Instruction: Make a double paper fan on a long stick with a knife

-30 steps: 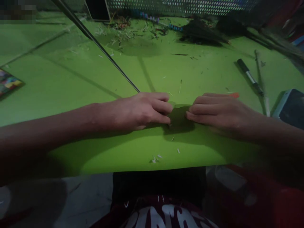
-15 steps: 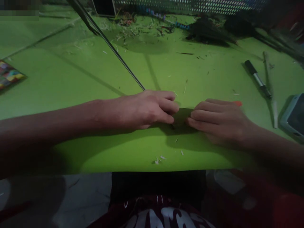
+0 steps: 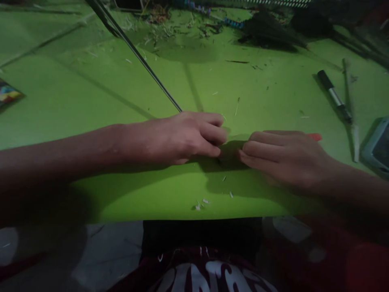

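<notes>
My left hand rests on the green table with its fingers curled down. A long thin dark strip runs in from the upper left and passes under this hand; a small dark end appears to show below the fingertips. My right hand is closed opposite, its fingers pressed together and pointing at the left hand across a small gap. An orange end of something sticks out behind its knuckles; the rest is hidden in the palm. Small pale shavings lie in front of the hands.
A black marker and a thin pale stick lie at right, beside a light-edged box-like object. Scraps and a dark bundle lie along the back. A colourful packet lies at left. The green table's edge is near me.
The view has shifted slightly. My right hand has moved a little to the right, and more of the orange end shows. My left hand stays over the strip.
</notes>
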Tool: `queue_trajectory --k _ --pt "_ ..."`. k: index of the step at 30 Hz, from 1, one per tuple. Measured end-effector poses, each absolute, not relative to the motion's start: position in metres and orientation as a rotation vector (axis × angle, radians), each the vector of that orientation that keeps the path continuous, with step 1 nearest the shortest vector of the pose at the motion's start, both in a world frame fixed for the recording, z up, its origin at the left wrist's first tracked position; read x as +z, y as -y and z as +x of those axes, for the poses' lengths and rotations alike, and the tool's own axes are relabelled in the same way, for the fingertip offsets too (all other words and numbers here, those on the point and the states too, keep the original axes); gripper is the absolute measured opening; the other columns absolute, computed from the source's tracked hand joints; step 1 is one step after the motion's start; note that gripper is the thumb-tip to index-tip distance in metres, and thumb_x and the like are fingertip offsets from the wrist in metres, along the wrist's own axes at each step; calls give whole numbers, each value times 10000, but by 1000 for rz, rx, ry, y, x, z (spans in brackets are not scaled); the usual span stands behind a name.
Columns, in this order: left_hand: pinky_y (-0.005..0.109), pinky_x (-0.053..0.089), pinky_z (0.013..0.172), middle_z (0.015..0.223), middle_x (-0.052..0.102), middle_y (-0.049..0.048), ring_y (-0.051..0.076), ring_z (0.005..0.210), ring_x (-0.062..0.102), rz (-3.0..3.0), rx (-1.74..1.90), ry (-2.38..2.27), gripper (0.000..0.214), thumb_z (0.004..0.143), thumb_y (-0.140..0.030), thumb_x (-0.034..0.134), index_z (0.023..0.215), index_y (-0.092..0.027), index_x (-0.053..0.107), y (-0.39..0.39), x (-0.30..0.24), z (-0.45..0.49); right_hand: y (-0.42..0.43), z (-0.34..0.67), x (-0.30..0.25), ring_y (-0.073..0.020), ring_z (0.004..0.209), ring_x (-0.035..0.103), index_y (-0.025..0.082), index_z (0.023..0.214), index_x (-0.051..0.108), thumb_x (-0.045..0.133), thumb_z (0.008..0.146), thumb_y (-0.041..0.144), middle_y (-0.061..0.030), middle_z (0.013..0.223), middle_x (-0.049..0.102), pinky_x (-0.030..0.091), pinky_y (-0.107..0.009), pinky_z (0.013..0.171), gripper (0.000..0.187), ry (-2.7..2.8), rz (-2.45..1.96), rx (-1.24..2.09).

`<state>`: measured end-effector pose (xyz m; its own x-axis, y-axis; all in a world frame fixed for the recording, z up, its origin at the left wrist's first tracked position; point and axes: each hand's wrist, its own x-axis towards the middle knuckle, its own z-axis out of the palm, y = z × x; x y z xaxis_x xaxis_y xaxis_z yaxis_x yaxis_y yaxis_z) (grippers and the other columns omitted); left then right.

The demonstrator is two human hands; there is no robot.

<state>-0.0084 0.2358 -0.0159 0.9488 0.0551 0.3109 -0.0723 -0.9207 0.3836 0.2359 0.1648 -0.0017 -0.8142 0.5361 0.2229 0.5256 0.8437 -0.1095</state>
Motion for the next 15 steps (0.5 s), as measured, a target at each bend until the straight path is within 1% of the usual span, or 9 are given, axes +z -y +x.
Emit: queue_trajectory --k 4,9,12,15 --pt "334 478 717 974 726 67 201 916 570 2657 446 -6 296 897 0 529 954 -190 748 -236 -17 -9 -170 239 2 -128 625 503 187 881 619 331 1056 262 -14 737 586 344 -267 550 345 2830 -795 181" --pt "344 495 740 985 722 53 195 925 590 2600 396 -84 306 908 -35 523 930 -231 758 -236 -19 -8 -176 245 0 -125 639 521 169 908 631 358 1042 208 -29 776 623 364 -268 560 308 2839 -673 43" --pt "345 499 729 982 715 48 196 938 586 2581 420 -78 317 925 -43 496 950 -219 758 -235 -19 -8 -178 247 0 -130 650 540 174 916 634 366 1032 188 -30 789 644 380 -270 564 292 2839 -625 8" --pt "327 495 705 955 707 56 189 931 580 2578 481 -30 313 925 -23 487 975 -182 753 -235 -19 -9 -178 247 2 -132 661 559 158 894 626 355 1034 186 -38 781 647 396 -264 565 306 2821 -642 32"
